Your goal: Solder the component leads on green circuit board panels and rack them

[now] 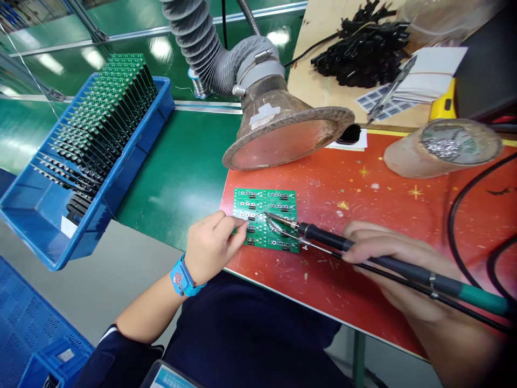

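Observation:
A green circuit board (264, 202) with rows of small black parts lies on the red mat. My left hand (218, 237), wearing a blue wrist strap (186, 277), is closed in a pinch over the board's left half. A thin wire (258, 215) seems to run from its fingertips toward the iron's tip. My right hand (388, 253) grips a soldering iron (327, 235) with a thin metal guide tube (319, 247) fixed along it. The iron's tip is over the middle of the board; whether it touches a pad I cannot tell.
A fume extractor hood (283, 126) hangs just beyond the board. A blue bin (133, 161) at left holds many upright boards (105, 108). At right are a cup with metal bits (412, 156), black cables (363, 48), a stack of paper (432, 70) and a pen-like tool (391, 89).

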`<state>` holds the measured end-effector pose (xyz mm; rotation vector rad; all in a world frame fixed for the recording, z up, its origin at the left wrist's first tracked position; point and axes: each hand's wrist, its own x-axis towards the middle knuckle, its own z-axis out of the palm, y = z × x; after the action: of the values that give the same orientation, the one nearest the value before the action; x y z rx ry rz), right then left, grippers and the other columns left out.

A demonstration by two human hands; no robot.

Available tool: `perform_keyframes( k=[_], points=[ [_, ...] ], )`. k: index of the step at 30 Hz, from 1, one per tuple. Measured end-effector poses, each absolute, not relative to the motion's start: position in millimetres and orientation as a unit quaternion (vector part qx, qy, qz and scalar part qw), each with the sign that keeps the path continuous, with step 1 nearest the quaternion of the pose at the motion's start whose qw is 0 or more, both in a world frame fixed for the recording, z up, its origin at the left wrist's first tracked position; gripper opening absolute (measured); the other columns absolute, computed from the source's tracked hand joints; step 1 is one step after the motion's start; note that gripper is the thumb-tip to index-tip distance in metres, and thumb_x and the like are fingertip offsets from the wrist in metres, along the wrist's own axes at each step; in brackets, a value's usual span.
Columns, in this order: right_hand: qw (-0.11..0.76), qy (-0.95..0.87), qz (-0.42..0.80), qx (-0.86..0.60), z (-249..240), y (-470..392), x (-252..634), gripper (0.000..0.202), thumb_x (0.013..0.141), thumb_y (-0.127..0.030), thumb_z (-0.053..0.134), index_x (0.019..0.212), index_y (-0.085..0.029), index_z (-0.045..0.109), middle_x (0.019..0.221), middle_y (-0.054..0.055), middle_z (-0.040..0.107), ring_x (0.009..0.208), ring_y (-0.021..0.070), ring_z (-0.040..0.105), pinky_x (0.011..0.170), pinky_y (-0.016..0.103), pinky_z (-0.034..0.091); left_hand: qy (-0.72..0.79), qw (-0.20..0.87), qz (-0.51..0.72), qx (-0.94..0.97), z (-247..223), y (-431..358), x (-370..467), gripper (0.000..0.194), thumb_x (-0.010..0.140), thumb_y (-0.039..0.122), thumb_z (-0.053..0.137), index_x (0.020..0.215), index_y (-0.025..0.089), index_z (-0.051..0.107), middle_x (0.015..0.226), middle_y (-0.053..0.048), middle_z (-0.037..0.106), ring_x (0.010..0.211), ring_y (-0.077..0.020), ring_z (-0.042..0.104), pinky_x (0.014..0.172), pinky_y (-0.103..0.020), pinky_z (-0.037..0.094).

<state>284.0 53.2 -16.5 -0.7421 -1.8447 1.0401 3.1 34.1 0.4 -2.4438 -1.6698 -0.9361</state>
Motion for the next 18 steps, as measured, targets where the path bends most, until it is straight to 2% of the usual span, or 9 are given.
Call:
perform_keyframes(
  k=[7,18],
  points=[
    [0.454,-0.732,0.418,-0.289,-19.0,51.1,286.5,0.013,0.089,-0.016,0.056,0.092,-0.024,0.066,0.063,-0.001,0.052,0.059,0.0157,0.049,0.053,0.033,0.038,-0.542,0.015,-0.303,-0.783,1.3,31.3,3.2,0.017,0.09,0.022,0.062,0.074,0.015,0.065,0.058,0.001,0.056,0.048,-0.0095,0.047,0.046,-0.022,0.036],
    [0.441,-0.737,0.419,-0.296,-21.2,51.9,285.8,0.013,0.086,-0.015,0.059,0.091,-0.025,0.066,0.062,-0.001,0.055,0.059,0.0164,0.051,0.052,0.033,0.042,-0.543,0.007,-0.306,-0.782,-3.6,32.3,5.0,0.017,0.09,0.022,0.062,0.074,0.016,0.064,0.06,0.0,0.059,0.05,-0.0098,0.049,0.048,-0.022,0.038]
  ],
)
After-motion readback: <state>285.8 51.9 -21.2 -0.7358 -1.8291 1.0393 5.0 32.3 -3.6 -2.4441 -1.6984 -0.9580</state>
